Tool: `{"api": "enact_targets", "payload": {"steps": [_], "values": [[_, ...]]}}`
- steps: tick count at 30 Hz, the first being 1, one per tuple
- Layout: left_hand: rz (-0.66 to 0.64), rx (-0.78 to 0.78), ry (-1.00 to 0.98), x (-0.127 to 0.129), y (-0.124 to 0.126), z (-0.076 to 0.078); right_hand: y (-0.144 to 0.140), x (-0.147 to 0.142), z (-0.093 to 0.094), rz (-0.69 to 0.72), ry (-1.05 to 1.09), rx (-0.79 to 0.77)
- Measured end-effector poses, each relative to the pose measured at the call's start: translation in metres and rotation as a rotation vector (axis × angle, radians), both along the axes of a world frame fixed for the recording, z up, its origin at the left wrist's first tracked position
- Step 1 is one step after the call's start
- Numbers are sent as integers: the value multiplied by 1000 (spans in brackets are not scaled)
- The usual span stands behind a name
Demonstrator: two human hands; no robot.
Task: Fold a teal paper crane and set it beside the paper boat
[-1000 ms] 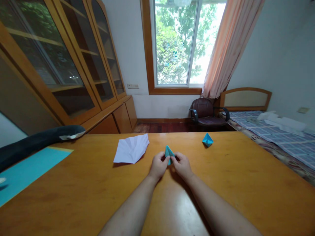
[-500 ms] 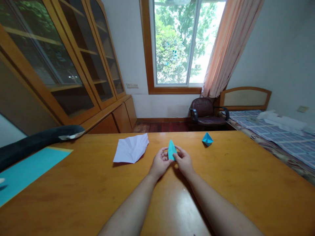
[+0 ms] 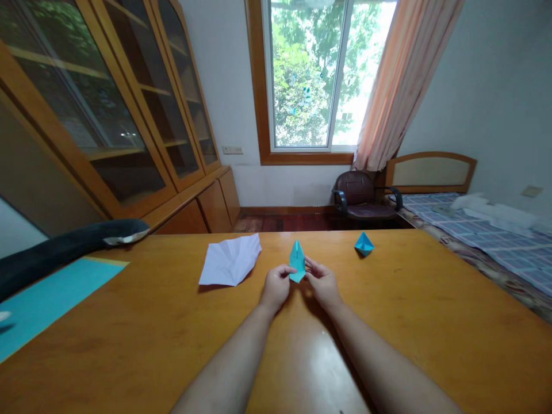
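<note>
A folded light-blue paper (image 3: 297, 258) stands between my hands, its pointed end up and a flap opened out at its lower end. My left hand (image 3: 277, 286) pinches its lower left side, thumb over the front. My right hand (image 3: 322, 283) grips the right edge between thumb and fingers; part of those fingers is hidden behind the paper. Left of my hands lies a creased white sheet of paper (image 3: 230, 260). A small folded blue paper boat (image 3: 364, 245) sits to the right, towards the far edge of the table.
The wooden table (image 3: 142, 328) fills the foreground. On its left lie a flat blue sheet (image 3: 56, 302) and a dark curved object (image 3: 73, 246). Beyond the far edge stand a brown armchair (image 3: 362, 195), a bed (image 3: 483, 221) and a glass-fronted cabinet (image 3: 172, 121).
The folded paper has turned and shifted slightly left, and its lower flap now shows spread out. My left thumb has come onto its front, while my right thumb has moved off to the edge.
</note>
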State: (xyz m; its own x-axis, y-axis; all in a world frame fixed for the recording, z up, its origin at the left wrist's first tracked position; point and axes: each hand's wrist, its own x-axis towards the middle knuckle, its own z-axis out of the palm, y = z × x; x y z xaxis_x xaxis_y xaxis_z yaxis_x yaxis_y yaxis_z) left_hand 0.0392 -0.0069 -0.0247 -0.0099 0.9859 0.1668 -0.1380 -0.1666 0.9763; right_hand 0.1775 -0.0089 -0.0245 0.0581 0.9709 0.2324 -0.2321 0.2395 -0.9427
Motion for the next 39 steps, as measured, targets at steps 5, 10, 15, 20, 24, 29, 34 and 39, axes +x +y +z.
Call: {"api": "enact_targets", "payload": {"steps": [5, 10, 15, 20, 24, 29, 34, 39], "values": [[-63, 3, -54, -3, -1, 4, -3, 4, 6, 24, -89, 14], [0, 3, 82, -2, -1, 4, 1, 1, 2, -26, -127, -28], [13, -55, -94, 5, 0, 1, 6, -7, -6, -15, 27, -10], [-35, -57, -197, 8, -2, 2, 6, -6, -8, 33, 39, 14], [-54, -36, -194, 8, -3, 3, 7, -4, -12, 27, 46, -2], [-41, 4, -72, 6, -5, 4, 8, -3, -13, -5, -15, 0], [-44, 12, -47, 6, -6, 4, 5, -2, -4, 94, -37, 24], [-41, 38, -36, 5, -3, 3, 2, -1, 1, 139, -167, 12]]}}
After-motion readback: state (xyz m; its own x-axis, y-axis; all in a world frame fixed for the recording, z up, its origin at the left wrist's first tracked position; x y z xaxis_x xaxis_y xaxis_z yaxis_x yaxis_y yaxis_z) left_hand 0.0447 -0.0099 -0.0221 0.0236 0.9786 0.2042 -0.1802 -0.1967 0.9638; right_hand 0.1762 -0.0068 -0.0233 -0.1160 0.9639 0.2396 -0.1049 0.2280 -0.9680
